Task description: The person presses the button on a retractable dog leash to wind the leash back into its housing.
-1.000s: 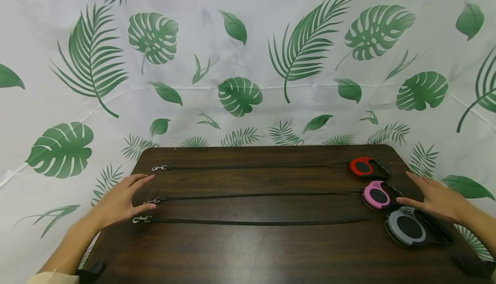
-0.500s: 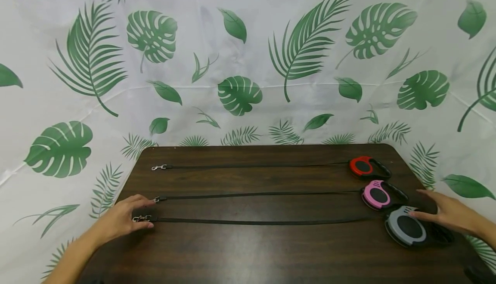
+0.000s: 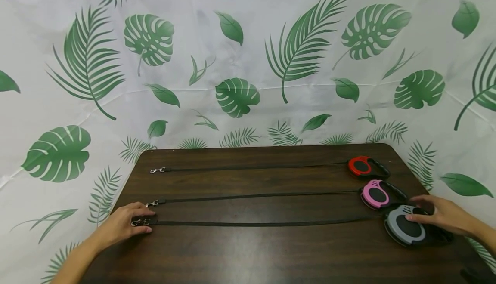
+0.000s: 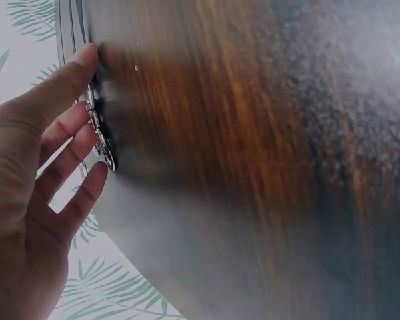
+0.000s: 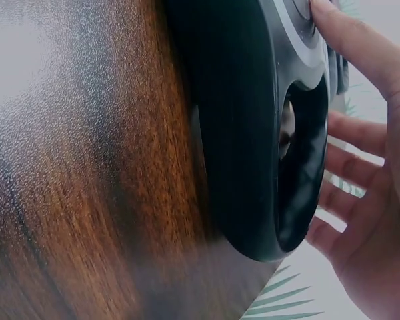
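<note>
Three retractable dog leashes lie stretched across the table: a red one (image 3: 360,166) at the back, a pink one (image 3: 374,194) in the middle and a grey one (image 3: 404,226) in front. My left hand (image 3: 118,228) is around the front leash's metal clip (image 3: 140,222), thumb on the near side, fingers beyond it. In the left wrist view its fingertips are right at the clip (image 4: 100,130). My right hand (image 3: 445,215) holds the grey leash's casing, thumb on its face. The black handle loop (image 5: 243,153) fills the right wrist view, with the fingers (image 5: 350,167) behind it.
The brown wooden table (image 3: 248,254) has rounded far corners. A white cloth with green leaves (image 3: 240,116) hangs behind it. The middle leash's clip (image 3: 154,203) and the back leash's clip (image 3: 158,170) lie at the left, their black straps running right.
Both hands have come down from above the table toward the front leash. My left hand has moved nearer to its clip, and the right has lowered from beside the pink casing onto the grey one.
</note>
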`<state>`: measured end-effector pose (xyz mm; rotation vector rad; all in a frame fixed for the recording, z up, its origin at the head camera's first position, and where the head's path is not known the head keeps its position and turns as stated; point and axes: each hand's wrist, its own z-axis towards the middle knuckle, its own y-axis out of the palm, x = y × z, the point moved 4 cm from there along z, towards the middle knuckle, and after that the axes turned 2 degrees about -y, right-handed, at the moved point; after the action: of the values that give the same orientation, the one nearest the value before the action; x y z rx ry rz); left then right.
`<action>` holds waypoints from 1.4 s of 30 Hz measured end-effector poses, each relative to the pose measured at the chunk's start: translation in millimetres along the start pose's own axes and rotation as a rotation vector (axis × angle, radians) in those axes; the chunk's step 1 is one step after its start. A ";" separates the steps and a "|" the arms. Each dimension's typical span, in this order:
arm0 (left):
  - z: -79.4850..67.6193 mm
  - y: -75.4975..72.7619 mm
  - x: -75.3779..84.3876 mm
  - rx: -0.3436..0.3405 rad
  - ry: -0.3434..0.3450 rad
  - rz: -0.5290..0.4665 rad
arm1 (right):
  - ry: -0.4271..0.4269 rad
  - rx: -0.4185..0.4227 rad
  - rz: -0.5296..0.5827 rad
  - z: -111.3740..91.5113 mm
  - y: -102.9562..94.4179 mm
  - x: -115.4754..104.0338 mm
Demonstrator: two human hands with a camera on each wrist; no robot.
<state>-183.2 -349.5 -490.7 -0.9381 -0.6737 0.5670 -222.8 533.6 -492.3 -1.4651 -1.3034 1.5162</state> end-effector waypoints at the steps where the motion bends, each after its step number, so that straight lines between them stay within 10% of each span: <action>1: -0.2 0.4 -0.9 0.006 0.002 0.001 | 0.001 0.000 0.004 0.1 0.7 -0.3; 28: 2.9 6.7 -3.4 0.011 0.060 -0.050 | 0.008 -0.157 0.113 5.9 -0.5 7.9; 42: 7.0 -1.1 -4.8 -0.066 -0.034 -0.249 | -0.179 -0.124 0.283 2.3 -3.9 -1.9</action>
<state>-191.4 -349.6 -488.2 -0.8914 -0.8297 0.3421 -225.4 532.4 -488.3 -1.6812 -1.3585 1.8117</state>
